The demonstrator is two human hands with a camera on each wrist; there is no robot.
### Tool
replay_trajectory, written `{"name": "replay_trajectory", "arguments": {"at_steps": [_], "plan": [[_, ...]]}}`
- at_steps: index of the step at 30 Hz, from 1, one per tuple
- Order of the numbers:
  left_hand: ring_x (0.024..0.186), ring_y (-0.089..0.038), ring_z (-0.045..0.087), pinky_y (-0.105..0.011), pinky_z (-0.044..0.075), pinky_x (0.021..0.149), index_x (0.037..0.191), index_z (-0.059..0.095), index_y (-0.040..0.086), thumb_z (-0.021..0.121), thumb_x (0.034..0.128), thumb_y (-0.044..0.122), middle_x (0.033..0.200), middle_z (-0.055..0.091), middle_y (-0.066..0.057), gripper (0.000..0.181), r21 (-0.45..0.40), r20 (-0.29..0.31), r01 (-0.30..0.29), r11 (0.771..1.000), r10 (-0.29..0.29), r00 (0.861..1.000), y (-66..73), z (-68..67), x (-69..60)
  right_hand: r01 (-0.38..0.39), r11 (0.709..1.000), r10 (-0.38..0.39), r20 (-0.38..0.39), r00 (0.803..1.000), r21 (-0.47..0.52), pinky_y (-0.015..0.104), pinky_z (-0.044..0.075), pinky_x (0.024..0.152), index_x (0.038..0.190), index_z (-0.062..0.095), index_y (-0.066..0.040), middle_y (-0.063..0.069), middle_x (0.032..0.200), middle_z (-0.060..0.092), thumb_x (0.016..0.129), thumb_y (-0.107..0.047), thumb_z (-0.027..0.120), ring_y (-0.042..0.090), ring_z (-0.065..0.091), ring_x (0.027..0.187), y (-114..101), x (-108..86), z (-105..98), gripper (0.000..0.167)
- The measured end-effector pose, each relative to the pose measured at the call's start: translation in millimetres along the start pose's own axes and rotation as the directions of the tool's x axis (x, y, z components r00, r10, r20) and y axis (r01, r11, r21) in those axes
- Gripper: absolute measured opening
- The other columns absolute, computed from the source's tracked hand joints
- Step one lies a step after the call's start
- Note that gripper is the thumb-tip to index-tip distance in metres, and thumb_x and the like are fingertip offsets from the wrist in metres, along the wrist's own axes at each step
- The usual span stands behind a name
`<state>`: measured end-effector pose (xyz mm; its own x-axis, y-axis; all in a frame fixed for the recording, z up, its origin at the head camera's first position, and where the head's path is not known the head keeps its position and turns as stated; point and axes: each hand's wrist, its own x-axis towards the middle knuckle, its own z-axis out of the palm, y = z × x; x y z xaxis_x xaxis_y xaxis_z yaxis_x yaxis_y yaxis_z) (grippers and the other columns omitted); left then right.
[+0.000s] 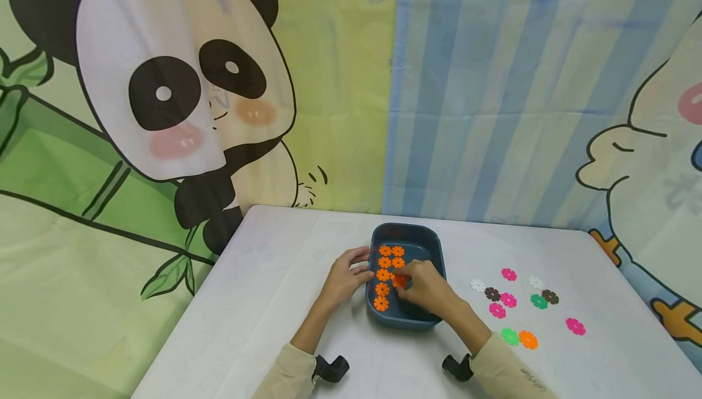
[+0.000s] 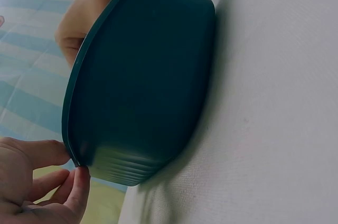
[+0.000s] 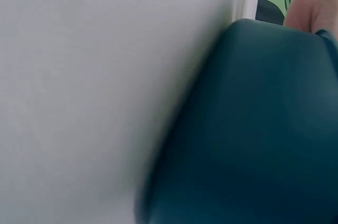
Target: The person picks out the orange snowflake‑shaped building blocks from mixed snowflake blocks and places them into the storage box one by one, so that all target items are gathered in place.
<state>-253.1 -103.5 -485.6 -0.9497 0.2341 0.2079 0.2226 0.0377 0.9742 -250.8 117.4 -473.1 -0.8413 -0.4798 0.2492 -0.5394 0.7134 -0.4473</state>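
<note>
A dark blue-green rectangular tray (image 1: 406,323) stands on the white table. My left hand (image 1: 344,277) pinches its left rim, thumb and fingertips on either side of the edge in the left wrist view. Inside, orange flower-shaped discs (image 1: 382,275) lie in two columns along the left. My right hand (image 1: 426,289) reaches in over the right side, pinching an orange flower-shaped disc (image 1: 399,281) beside the middle of the left column. The fingers partly cover that disc. In the right wrist view the tray's outer wall (image 3: 253,129) hides the right hand's fingers.
Right of the tray lie scattered flower-shaped discs: pink (image 1: 509,275), white (image 1: 535,282), brown (image 1: 550,296), dark green (image 1: 539,301), light green (image 1: 510,337) and one orange (image 1: 529,340). Printed cloth with a panda (image 1: 181,70) hangs behind the table (image 1: 290,265).
</note>
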Motion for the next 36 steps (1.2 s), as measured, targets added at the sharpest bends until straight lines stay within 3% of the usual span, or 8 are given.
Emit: {"name": "replay_trajectory", "arguments": {"at_steps": [4, 8, 15, 21, 36], "plan": [[0.124, -0.044, 0.049, -0.048, 0.048, 0.1, 0.138, 0.046, -0.01, 0.069, 0.0826, -0.011, 0.138, 0.047, -0.028, 0.06, 0.007, -0.013, 0.011, 1.0, -0.011, 1.0, -13.5, -0.8, 4.8, 0.013, 1.0, -0.013, 0.014, 1.0, -0.027, 0.022, 0.054, 0.062, 0.101, 0.076, -0.004, 0.002, 0.085, 0.069, 0.075, -0.013, 0.083, 0.011, 0.058, 0.072, 2, -0.9, 5, 0.029], [0.123, -0.04, 0.051, -0.045, 0.05, 0.099, 0.137, 0.047, -0.008, 0.07, 0.0825, -0.01, 0.137, 0.049, -0.025, 0.059, 0.009, -0.026, 0.008, 1.0, -0.008, 1.0, -15.1, -1.2, 5.5, 0.03, 0.998, -0.029, 0.024, 0.999, -0.046, 0.021, 0.048, 0.057, 0.098, 0.076, -0.004, 0.0, 0.082, 0.067, 0.075, -0.012, 0.083, 0.009, 0.051, 0.068, 3, -1.2, 7, 0.025], [0.124, -0.049, 0.047, -0.057, 0.045, 0.101, 0.136, 0.043, -0.015, 0.067, 0.0824, -0.015, 0.137, 0.045, -0.033, 0.059, -0.01, -0.009, -0.001, 1.0, 0.001, 1.0, -0.9, -0.5, 0.1, 0.042, 0.998, -0.039, 0.058, 0.998, -0.055, 0.022, 0.047, 0.057, 0.099, 0.076, -0.004, 0.0, 0.083, 0.068, 0.076, -0.012, 0.082, 0.009, 0.05, 0.068, 4, 0.3, 11, 0.024], [0.124, -0.05, 0.045, -0.056, 0.044, 0.102, 0.135, 0.042, -0.018, 0.065, 0.0828, -0.015, 0.136, 0.044, -0.036, 0.057, -0.02, 0.007, -0.001, 1.0, 0.001, 1.0, 18.1, 0.3, -6.3, 0.065, 0.996, -0.061, 0.062, 0.996, -0.063, 0.022, 0.05, 0.058, 0.098, 0.077, -0.004, 0.002, 0.085, 0.07, 0.077, -0.011, 0.081, 0.009, 0.052, 0.069, 4, 2.3, 14, 0.022], [0.123, -0.05, 0.046, -0.054, 0.046, 0.1, 0.134, 0.043, -0.018, 0.066, 0.0828, -0.015, 0.135, 0.045, -0.035, 0.056, -0.016, 0.005, -0.017, 1.0, 0.017, 1.0, 17.1, 0.0, -5.9, 0.107, 0.991, -0.1, 0.083, 0.992, -0.079, 0.02, 0.05, 0.058, 0.098, 0.077, -0.005, 0.0, 0.083, 0.07, 0.076, -0.009, 0.082, 0.009, 0.052, 0.069, 2, 2.5, 16, 0.023]]}}
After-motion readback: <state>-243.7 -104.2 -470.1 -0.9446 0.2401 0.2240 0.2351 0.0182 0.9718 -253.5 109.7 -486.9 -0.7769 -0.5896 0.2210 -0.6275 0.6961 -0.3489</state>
